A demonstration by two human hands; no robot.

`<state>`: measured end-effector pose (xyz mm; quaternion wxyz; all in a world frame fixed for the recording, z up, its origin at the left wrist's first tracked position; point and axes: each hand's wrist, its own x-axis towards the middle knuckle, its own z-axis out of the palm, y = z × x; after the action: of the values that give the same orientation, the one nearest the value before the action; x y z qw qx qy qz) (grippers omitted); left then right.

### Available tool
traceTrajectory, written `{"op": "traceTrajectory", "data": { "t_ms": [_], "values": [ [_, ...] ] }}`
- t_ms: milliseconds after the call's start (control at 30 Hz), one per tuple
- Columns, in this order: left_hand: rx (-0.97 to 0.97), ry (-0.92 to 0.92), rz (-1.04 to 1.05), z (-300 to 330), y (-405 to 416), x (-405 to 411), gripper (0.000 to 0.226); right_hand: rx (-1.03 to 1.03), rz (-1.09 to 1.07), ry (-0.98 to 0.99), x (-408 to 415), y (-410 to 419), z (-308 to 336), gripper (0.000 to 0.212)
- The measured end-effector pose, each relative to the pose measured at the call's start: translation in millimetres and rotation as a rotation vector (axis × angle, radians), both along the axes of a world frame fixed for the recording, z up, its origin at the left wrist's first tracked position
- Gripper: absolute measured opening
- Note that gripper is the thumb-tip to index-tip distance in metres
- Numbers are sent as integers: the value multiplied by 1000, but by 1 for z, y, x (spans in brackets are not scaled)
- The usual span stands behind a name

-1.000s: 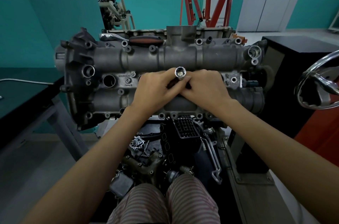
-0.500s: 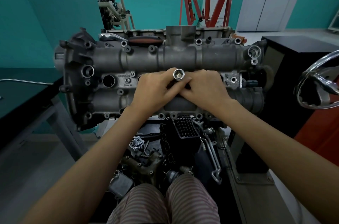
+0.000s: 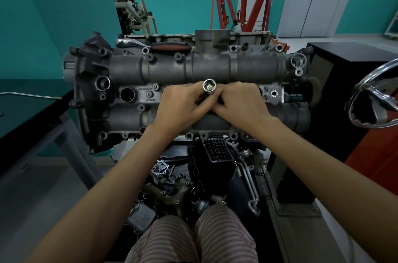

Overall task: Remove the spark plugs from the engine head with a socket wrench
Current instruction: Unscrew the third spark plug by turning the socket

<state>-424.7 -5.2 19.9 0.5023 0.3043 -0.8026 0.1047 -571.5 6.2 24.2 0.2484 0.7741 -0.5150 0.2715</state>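
Both hands are on top of the engine head (image 3: 193, 69), close together and touching. The left hand (image 3: 181, 105) is curled tight around a shiny spark plug socket (image 3: 209, 85). The right hand (image 3: 239, 103) is pinched on something small just under the socket, but the fingers hide what it is. The open end of the socket points up at the camera, and something pale sits inside it. It may be a spark plug, but it is too small to be sure.

The ratchet wrench (image 3: 155, 44) with the red and black handle lies along the far edge of the engine head, well apart from the hands. One plug hole (image 3: 127, 94) on the left stands open and dark.

What could go wrong? The socket is smooth, so it could slip out of the fingers. Then it could roll off the engine head and fall into the heap of loose engine parts (image 3: 172, 178) below. If a plug is inside and comes out fast, it could drop too and crack. Small bits could also fall into the open plug hole. The wrench sits near the edge, so a bump could knock it off.
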Motion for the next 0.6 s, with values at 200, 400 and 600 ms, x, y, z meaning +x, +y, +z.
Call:
{"op": "traceTrajectory", "data": {
  "t_ms": [200,400,600],
  "values": [
    [44,-12,-24,1,2,1,43,10,83,-48,2,4,2,30],
    [32,-43,-7,2,4,-2,32,0,61,-65,3,5,2,34],
    [29,-10,-4,1,1,1,39,-16,-7,23,0,-1,-1,37]
  ]
}}
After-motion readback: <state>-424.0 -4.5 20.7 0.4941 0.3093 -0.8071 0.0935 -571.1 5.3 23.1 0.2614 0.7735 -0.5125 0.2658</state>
